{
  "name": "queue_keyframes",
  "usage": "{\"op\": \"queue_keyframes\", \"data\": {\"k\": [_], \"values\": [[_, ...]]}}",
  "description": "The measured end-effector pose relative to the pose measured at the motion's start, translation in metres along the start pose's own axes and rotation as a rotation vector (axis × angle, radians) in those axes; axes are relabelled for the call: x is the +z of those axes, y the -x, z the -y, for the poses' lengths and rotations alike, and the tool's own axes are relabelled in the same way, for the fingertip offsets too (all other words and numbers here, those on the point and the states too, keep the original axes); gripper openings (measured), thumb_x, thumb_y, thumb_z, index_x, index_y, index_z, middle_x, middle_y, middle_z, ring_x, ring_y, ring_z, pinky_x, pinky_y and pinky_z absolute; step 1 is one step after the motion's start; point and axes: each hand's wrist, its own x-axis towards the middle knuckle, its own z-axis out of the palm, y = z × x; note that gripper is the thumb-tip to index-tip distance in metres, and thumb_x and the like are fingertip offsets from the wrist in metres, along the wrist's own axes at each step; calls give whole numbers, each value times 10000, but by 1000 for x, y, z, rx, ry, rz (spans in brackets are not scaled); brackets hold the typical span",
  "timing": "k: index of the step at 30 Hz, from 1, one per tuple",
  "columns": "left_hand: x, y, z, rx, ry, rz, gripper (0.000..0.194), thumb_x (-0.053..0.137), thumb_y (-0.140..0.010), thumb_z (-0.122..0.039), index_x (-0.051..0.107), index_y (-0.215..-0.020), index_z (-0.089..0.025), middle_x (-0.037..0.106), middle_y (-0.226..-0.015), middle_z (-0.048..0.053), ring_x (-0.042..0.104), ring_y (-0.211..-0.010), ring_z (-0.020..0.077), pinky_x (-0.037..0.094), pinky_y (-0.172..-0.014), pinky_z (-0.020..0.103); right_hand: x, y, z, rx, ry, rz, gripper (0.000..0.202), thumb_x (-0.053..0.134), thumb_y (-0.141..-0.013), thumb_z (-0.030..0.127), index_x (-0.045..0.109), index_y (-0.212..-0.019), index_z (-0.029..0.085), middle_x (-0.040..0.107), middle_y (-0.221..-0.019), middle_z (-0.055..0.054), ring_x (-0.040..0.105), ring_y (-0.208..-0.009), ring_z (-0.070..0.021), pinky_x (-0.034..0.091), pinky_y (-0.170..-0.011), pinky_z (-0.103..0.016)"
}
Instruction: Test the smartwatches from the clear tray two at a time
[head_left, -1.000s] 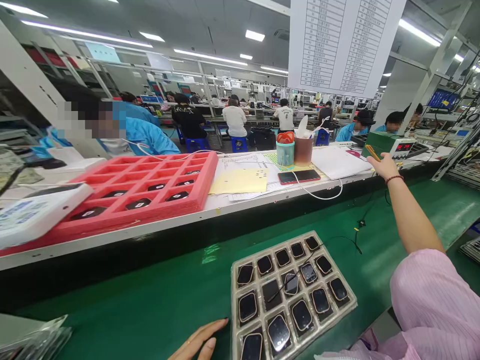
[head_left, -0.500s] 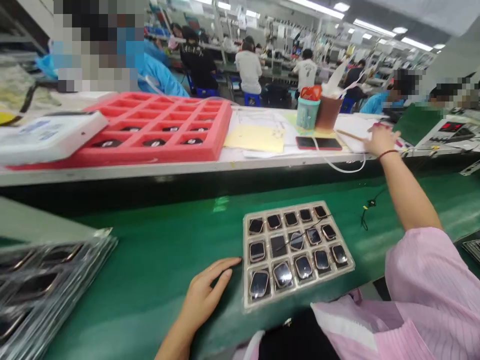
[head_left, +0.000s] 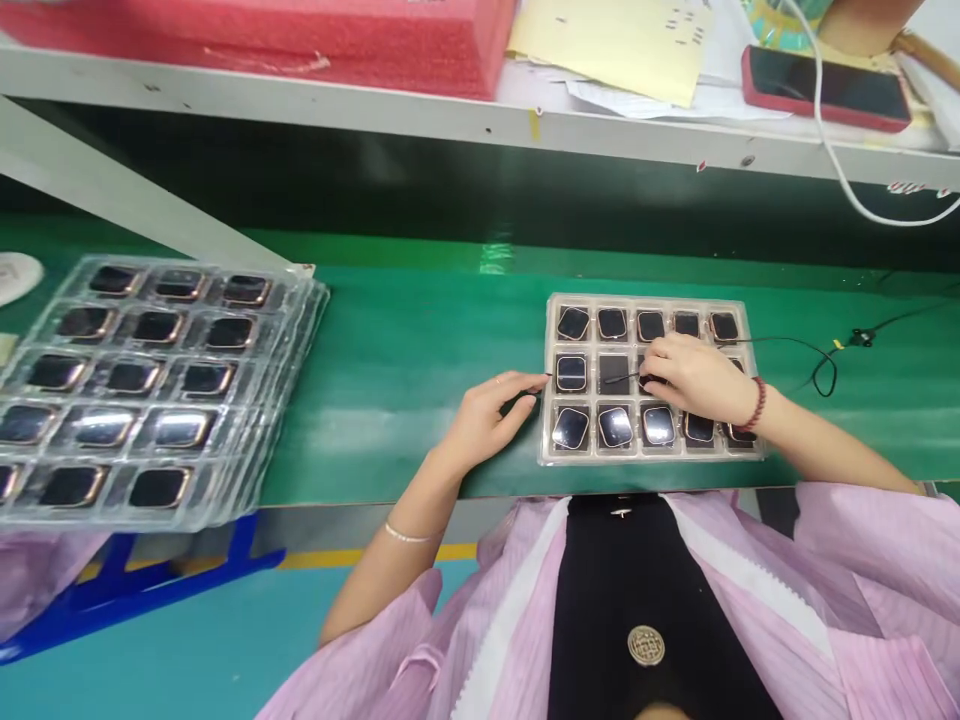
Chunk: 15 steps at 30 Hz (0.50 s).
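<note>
A pale plastic tray holds rows of square watch faces with gold-coloured rims. My left hand rests beside the tray's left edge, its index fingertip at the rim and its thumb apart, holding nothing visible. Over the middle row, my right hand has its fingers bent together around a thin black cable. The cable's slim end sticks out to the left of the fingers, above a dark pocket without a watch face. My right hand and wrist hide several watch faces.
A stack of clear trays with more watch faces stands at the left on the green table. Above runs a white shelf bearing red foam, yellow paper and a phone. A white cord hangs over its edge.
My right hand has come down from the shelf onto the tray and closed on the black cable. My left hand stays at the tray's left edge. The view has tilted downward.
</note>
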Motion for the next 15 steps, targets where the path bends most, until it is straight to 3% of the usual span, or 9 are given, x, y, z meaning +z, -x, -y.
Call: {"op": "queue_keyframes", "data": {"k": [3,7,12,15], "values": [[-3,-2,-5,11,-45,47,331,502,-1041,-304,728,-1247,-179,800,-990,65,733,-910,179,575,-875,309,11,-8,4,68,61,-26,128,578,-980,161,698,-942,136,695,-952,-134,594,-864,-273,485,-809,-398],[-6,-9,-8,44,-97,65,308,507,-1037,-299,742,-1194,-177,789,-970,66,709,-846,172,561,-833,301,8,-9,5,102,94,-40,195,516,-1006,166,663,-878,151,688,-910,-134,563,-822,-272,432,-762,-390],[-5,-24,-8,86,-163,57,313,474,-1036,-276,743,-1165,-180,777,-999,83,701,-914,191,554,-871,328,5,-11,1,236,-135,-163,195,464,-1002,178,602,-866,197,703,-867,-95,617,-799,-244,437,-750,-350],[-5,-31,-10,-14,-220,56,357,503,-1010,-325,710,-1259,-175,752,-1088,100,689,-993,214,544,-904,351,-2,-4,-11,394,-246,-266,150,467,-987,212,588,-899,215,697,-809,-58,626,-704,-212,435,-678,-320]]}}
